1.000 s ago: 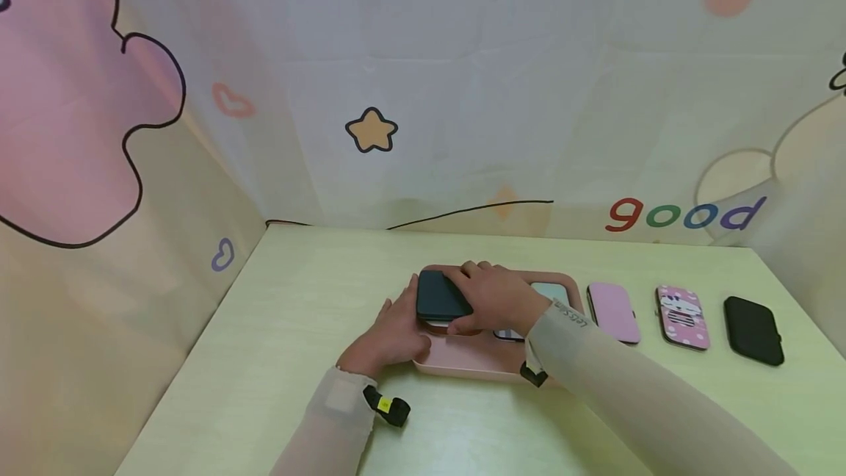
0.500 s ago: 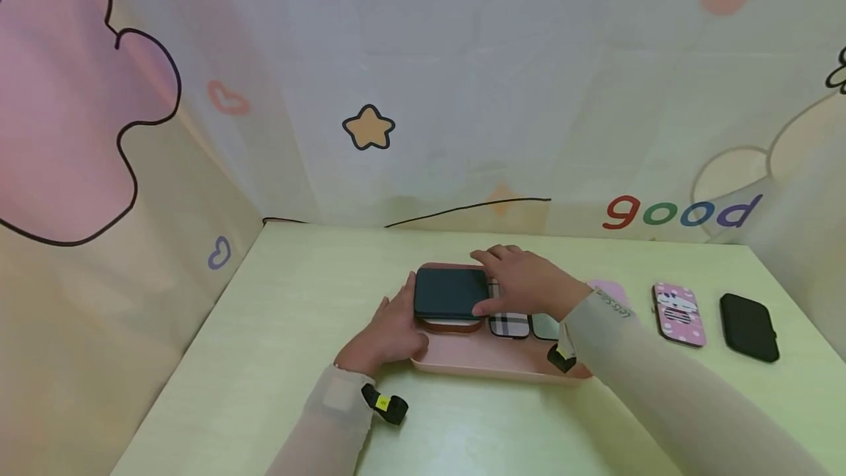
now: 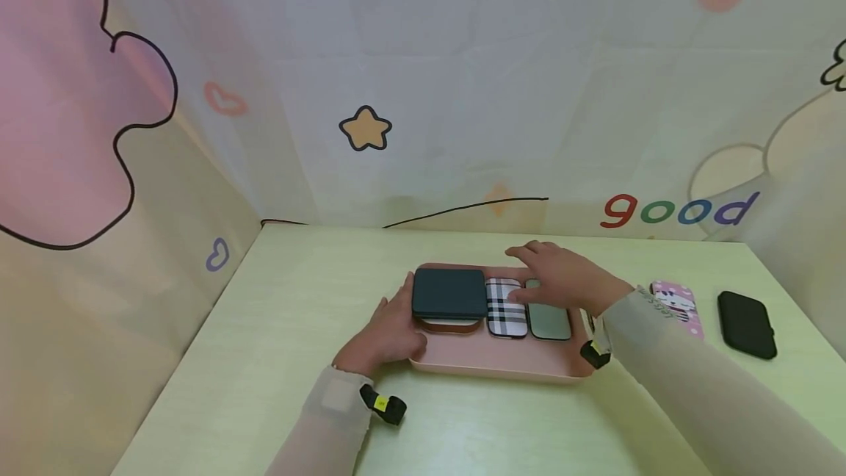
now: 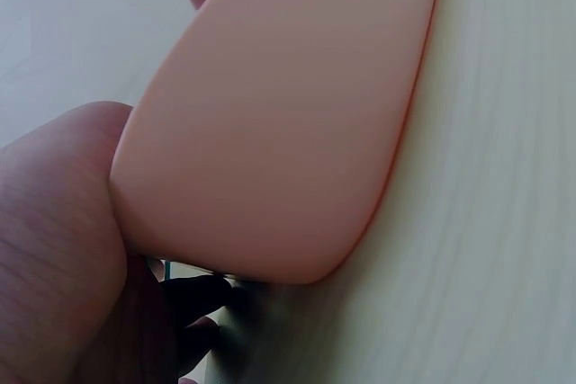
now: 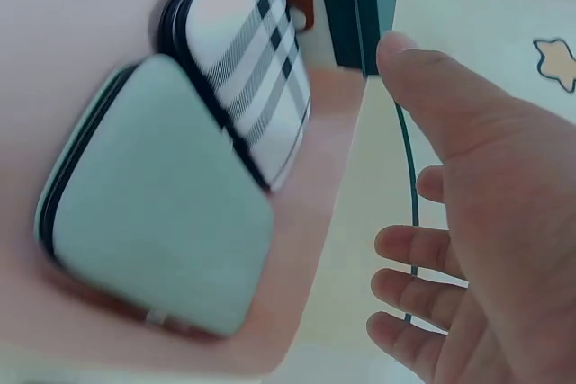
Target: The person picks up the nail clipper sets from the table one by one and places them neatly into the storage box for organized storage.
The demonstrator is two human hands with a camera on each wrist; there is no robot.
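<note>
A pink tray (image 3: pixel 492 362) holds several flat cases. At its left end, a dark teal case (image 3: pixel 449 292) lies on a white-and-brown item (image 3: pixel 456 327), mostly covered. Beside them lie a black-and-white plaid case (image 3: pixel 507 322) and a pale green case (image 5: pixel 171 204). My left hand (image 3: pixel 383 333) rests against the tray's left side, fingers along the wall and thumb near the front corner. My right hand (image 3: pixel 568 278) hovers over the right part of the tray, fingers spread and holding nothing. It partly hides the green case in the head view.
Right of the tray, a pink cat-print case (image 3: pixel 677 300) and a black case (image 3: pixel 747 324) lie on the pale table (image 3: pixel 317 278). My right sleeve partly covers the cat-print case. A printed cloth (image 3: pixel 449 94) hangs behind the table.
My right hand has let go of the dark teal case and moved right, uncovering the plaid and green cases. The plain pink case is now hidden behind that arm. My left hand stays put.
</note>
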